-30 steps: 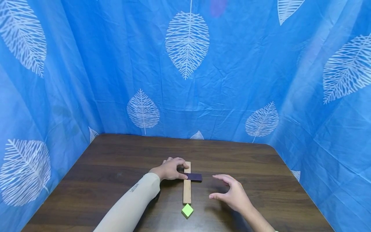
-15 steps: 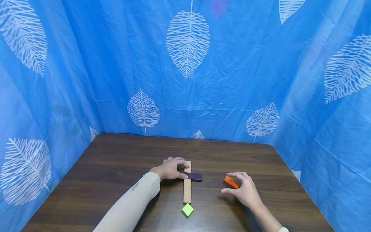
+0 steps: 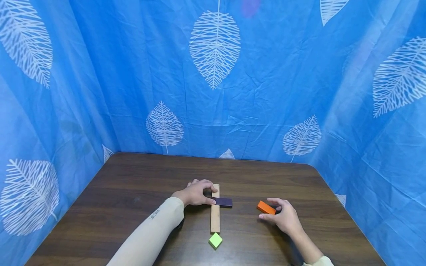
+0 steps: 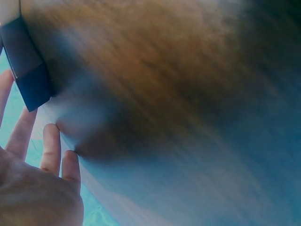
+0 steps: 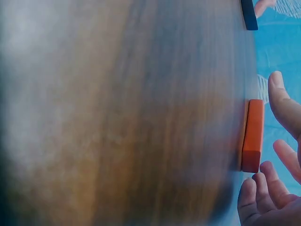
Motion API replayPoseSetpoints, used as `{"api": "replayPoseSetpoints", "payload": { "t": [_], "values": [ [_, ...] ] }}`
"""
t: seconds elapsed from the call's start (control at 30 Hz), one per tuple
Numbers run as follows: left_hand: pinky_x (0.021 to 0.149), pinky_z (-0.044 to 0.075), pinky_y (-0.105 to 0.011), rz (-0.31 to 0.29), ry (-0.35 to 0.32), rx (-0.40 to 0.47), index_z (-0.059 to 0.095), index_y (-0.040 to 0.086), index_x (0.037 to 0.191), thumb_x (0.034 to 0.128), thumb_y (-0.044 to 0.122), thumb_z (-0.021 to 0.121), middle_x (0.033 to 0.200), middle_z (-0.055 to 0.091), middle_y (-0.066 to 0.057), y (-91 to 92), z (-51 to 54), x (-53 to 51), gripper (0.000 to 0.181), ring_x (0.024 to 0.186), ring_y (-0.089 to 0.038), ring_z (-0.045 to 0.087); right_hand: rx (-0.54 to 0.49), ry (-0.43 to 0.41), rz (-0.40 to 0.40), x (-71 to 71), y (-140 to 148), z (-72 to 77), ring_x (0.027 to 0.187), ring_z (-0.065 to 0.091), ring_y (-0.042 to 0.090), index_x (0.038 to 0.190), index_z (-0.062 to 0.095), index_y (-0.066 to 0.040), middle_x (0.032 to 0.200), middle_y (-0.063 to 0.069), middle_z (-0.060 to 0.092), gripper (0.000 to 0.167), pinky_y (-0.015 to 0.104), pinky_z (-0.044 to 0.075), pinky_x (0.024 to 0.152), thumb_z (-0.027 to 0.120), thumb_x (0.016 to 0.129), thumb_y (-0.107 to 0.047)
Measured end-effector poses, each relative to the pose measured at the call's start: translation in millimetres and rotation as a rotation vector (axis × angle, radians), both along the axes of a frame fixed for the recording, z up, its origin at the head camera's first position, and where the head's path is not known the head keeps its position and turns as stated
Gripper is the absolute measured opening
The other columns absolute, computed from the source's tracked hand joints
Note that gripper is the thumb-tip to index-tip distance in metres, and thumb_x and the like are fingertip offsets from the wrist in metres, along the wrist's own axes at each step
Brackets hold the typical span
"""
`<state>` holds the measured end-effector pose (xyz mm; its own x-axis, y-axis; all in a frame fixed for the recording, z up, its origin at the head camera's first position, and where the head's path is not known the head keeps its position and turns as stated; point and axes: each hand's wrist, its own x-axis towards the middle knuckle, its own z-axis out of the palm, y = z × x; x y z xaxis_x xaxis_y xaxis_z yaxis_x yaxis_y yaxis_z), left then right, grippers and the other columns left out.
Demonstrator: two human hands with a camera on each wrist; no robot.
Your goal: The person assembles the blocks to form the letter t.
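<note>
A dark block (image 3: pixel 224 202) lies across a long, narrow pale wooden block (image 3: pixel 215 218) on the table. My left hand (image 3: pixel 196 192) holds the dark block's left part between thumb and fingers, which hides that end in the head view. In the left wrist view, fingertips come close to the end of the dark block (image 4: pixel 32 70). To the right, my right hand (image 3: pixel 286 216) is spread around an orange block (image 3: pixel 266 207), thumb on the near side and fingers beyond. The right wrist view shows a gap between the thumb (image 5: pixel 283 106) and the orange block (image 5: pixel 254 134).
A small lime-green block (image 3: pixel 215 241), turned cornerwise, sits at the near end of the pale block. Dark wood-grain tabletop (image 3: pixel 149 173) surrounds everything. Blue curtain (image 3: pixel 266 74) with white leaf prints encloses the back and sides.
My right hand has moved right, bringing the orange block into view, which was not visible one second ago. The left hand and the dark block stay where they were.
</note>
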<state>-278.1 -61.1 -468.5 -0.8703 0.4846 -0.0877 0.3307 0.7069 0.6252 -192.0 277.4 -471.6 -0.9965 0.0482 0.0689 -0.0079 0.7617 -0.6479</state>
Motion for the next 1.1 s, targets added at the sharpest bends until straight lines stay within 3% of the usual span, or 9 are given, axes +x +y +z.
{"api": "replayPoseSetpoints", "payload": {
  "t": [0.23, 0.5, 0.87, 1.1],
  "values": [
    [0.106, 0.026, -0.055, 0.008, 0.000, -0.020, 0.072, 0.028, 0.118, 0.0838, 0.038, 0.083, 0.144, 0.052, -0.001, 0.2, -0.6, -0.2, 0.037, 0.127, -0.030, 0.040, -0.008, -0.017, -0.015, -4.9, 1.6, -2.8, 0.096, 0.059, 0.028, 0.125, 0.067, -0.001, 0.121, 0.020, 0.064, 0.071, 0.045, 0.050, 0.080, 0.094, 0.069, -0.034],
    [0.106, 0.027, -0.056, 0.007, -0.004, -0.009, 0.072, 0.026, 0.118, 0.0837, 0.036, 0.084, 0.144, 0.053, -0.003, 0.2, 3.1, 1.3, 0.037, 0.127, -0.031, 0.040, 0.021, -0.019, -0.024, -9.7, -0.3, -5.0, 0.090, 0.060, 0.024, 0.114, 0.072, 0.000, 0.106, 0.011, 0.069, 0.054, 0.044, 0.050, 0.079, 0.092, 0.073, -0.028],
    [0.106, 0.025, -0.056, -0.001, -0.011, 0.015, 0.072, 0.027, 0.119, 0.0840, 0.038, 0.083, 0.143, 0.053, 0.000, -1.7, -5.6, 3.9, 0.038, 0.127, -0.030, 0.040, 0.025, -0.046, -0.044, -9.0, -1.4, -9.1, 0.084, 0.061, 0.022, 0.108, 0.072, 0.002, 0.098, 0.009, 0.071, 0.044, 0.046, 0.051, 0.079, 0.091, 0.076, -0.022],
    [0.106, 0.026, -0.056, 0.000, 0.003, -0.005, 0.072, 0.028, 0.119, 0.0840, 0.038, 0.083, 0.144, 0.052, 0.000, -0.5, -3.7, 0.6, 0.038, 0.127, -0.030, 0.040, 0.011, 0.006, -0.040, -8.1, -2.1, -5.3, 0.081, 0.060, 0.020, 0.105, 0.074, 0.000, 0.094, 0.006, 0.071, 0.040, 0.038, 0.049, 0.073, 0.091, 0.075, -0.020]
  ]
}}
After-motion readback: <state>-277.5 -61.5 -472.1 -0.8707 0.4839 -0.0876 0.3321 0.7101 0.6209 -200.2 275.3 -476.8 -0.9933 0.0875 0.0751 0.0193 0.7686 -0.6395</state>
